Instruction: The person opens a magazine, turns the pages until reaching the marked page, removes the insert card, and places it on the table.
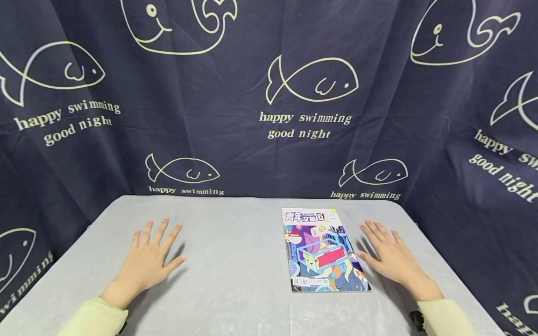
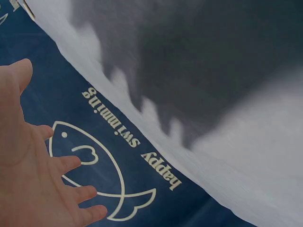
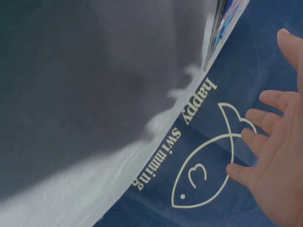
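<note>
One magazine [image 1: 323,254], full-colour illustrated cover, Chinese title characters across the far end, barcode at the near end; lies flat, face up, on the right half of a grey-covered table [image 1: 231,261]. Long axis runs near to far, the far end leaning slightly left in the head view; its short edges face the far and near sides, its long edges the two hands. Right hand [image 1: 392,261]: the nearer of the pair, just beside the right long edge, thumb tip next to the cover; fingers extended, fairly close together, thumb apart; holds nothing. Whether the thumb tip touches the edge cannot be told. Left hand [image 1: 147,263]: on the left half, well apart from the magazine, a broad bare stretch of table between; fingers extended and spread, holding nothing. The two hands are well apart, the magazine between them but much closer to the right. Both appear raised, shadows falling on the table. Pale yellow sleeves [image 1: 94,317] at both wrists. Navy curtain [image 1: 294,154], fish and whale outlines with lettering, behind and to either side.
</note>
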`<act>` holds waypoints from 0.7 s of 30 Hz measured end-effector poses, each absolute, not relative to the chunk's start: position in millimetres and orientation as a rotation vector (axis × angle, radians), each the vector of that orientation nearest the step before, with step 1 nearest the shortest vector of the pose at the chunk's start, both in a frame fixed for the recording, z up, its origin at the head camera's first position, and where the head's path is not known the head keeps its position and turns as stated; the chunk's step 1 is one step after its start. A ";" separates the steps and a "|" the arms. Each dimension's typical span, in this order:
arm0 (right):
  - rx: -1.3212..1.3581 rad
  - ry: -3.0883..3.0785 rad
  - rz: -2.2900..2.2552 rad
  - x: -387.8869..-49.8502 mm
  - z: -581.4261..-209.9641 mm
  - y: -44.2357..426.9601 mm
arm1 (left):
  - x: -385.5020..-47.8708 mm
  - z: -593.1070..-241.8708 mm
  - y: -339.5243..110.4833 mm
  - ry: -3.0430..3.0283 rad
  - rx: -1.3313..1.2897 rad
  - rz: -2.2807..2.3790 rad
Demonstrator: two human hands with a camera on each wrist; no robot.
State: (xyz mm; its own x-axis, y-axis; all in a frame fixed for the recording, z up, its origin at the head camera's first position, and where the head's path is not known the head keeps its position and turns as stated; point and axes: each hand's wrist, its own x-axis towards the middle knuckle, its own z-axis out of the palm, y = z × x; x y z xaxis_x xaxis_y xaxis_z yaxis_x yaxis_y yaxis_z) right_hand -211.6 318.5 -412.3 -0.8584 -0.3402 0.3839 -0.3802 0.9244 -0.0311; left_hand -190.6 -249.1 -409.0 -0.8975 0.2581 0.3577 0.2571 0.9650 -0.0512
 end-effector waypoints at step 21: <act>0.714 -2.611 0.051 -212.5 -413.5 302.0 | -196.5 -416.4 -212.8 -2.647 -0.587 0.070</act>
State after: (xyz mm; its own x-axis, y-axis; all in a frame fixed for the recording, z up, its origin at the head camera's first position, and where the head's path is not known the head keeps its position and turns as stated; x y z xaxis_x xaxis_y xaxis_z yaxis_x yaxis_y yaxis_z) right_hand -212.5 302.0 -413.5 -0.7744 -0.4770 0.4156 -0.4928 0.8668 0.0764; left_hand -196.5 -212.8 -416.4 -0.8197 0.4139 0.3960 0.3923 0.9094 -0.1385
